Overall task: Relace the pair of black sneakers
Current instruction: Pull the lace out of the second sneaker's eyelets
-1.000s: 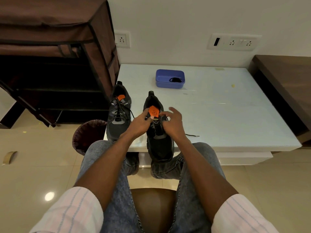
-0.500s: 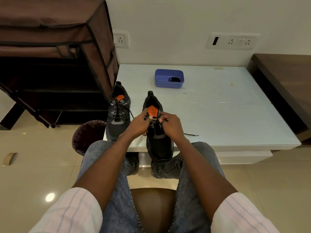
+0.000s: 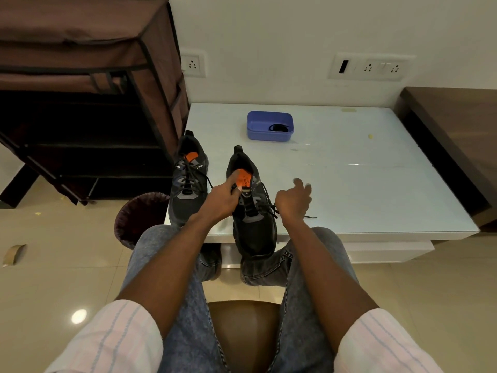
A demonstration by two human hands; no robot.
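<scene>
Two black sneakers stand on the white table [image 3: 363, 184], toes toward me. The left sneaker [image 3: 188, 184] is laced and has an orange tongue tag. The right sneaker [image 3: 252, 224] hangs its toe over the table's front edge. My left hand [image 3: 222, 201] holds its orange-tagged tongue, with the index finger stretched along the tag and the thumb below it. My right hand [image 3: 293, 201] is drawn out to the right of the shoe, its curled, blurred fingers pinching the black lace [image 3: 271, 210] that runs from the eyelets. A loose lace end [image 3: 310, 217] lies on the table by my wrist.
A blue tray [image 3: 270, 126] with a coiled black lace sits far back on the table. A brown fabric shoe rack [image 3: 88, 103] stands at left, with a dark waste bin [image 3: 139, 219] beside the table corner. A wooden counter [image 3: 457, 125] is at right.
My right hand has left the tongue and swung out to the right, drawing the lace with it. My left hand stays at the tongue, its index finger now stretched out.
</scene>
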